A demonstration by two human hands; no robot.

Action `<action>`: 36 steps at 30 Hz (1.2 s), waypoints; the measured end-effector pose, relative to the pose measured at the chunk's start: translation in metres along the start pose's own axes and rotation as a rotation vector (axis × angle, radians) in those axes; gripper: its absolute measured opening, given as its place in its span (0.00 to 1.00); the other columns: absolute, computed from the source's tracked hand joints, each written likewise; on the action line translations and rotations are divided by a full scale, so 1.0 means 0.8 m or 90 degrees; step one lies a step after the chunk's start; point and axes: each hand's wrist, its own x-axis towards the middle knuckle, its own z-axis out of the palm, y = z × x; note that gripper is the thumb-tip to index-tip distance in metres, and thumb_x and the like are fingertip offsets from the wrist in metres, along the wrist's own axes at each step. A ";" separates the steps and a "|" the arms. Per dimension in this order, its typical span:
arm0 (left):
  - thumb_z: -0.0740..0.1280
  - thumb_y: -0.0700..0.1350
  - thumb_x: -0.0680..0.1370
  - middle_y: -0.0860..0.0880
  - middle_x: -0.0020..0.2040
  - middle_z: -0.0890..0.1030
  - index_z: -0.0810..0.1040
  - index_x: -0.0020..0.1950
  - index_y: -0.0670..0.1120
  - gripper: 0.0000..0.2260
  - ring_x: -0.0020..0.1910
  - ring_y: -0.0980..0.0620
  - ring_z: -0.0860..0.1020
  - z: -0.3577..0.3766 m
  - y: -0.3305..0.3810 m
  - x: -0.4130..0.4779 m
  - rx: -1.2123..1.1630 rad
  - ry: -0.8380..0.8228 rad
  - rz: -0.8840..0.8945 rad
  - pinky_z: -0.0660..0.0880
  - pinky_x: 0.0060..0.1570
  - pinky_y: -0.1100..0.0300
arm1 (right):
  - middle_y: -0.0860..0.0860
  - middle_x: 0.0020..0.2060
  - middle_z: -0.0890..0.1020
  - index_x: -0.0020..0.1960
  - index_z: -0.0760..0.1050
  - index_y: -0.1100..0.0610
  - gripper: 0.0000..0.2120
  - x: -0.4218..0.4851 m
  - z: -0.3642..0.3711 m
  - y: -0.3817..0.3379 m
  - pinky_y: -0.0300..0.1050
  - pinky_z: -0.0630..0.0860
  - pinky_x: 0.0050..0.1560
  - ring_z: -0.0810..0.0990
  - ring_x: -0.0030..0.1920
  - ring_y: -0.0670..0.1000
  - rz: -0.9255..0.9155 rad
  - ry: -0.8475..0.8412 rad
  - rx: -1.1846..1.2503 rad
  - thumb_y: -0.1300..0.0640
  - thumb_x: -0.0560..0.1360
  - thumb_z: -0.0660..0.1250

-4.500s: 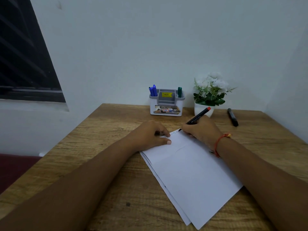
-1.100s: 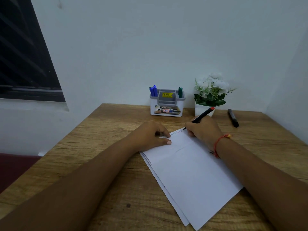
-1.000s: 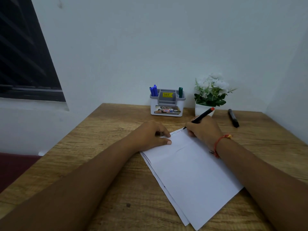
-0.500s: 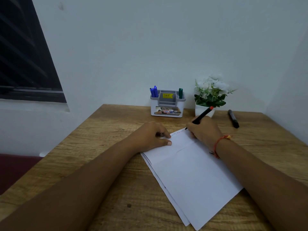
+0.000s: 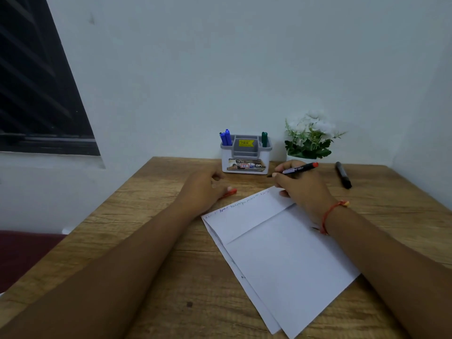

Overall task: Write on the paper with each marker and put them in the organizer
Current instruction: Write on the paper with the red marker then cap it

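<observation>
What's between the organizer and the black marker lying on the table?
In the head view, the potted plant stands between the organizer and the black marker; the right hand, holding a red-ended marker, is there too.

Wooden table (image 5: 151,243) against pale wall (image 5: 220,69), dark window (image 5: 31,94) left.

Light is coming in dim, flat and cool-tinted, leaving only soft shadows on the desk (image 5: 122,204). Wide-angle lens is bending the window (image 5: 36,81) edge at left and stretching the forearms (image 5: 122,265) toward the bottom corners. Left hand (image 5: 203,192) is blurring slightly; writing on the paper (image 5: 281,253) is rendering too soft to read.
</observation>
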 end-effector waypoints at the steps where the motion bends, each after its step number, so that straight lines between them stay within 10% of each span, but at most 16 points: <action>1: 0.75 0.55 0.72 0.54 0.50 0.79 0.79 0.53 0.51 0.14 0.47 0.57 0.75 0.001 -0.003 0.002 0.021 -0.015 -0.006 0.69 0.42 0.63 | 0.55 0.44 0.86 0.49 0.82 0.54 0.03 -0.002 0.001 -0.002 0.39 0.81 0.35 0.85 0.45 0.49 0.012 -0.008 0.023 0.58 0.79 0.69; 36: 0.74 0.44 0.74 0.57 0.45 0.81 0.83 0.53 0.50 0.08 0.44 0.63 0.77 0.006 0.006 0.001 -0.065 0.005 0.110 0.68 0.40 0.74 | 0.50 0.31 0.84 0.46 0.82 0.58 0.11 -0.025 0.000 -0.027 0.36 0.75 0.29 0.79 0.30 0.44 0.031 -0.068 0.239 0.49 0.78 0.71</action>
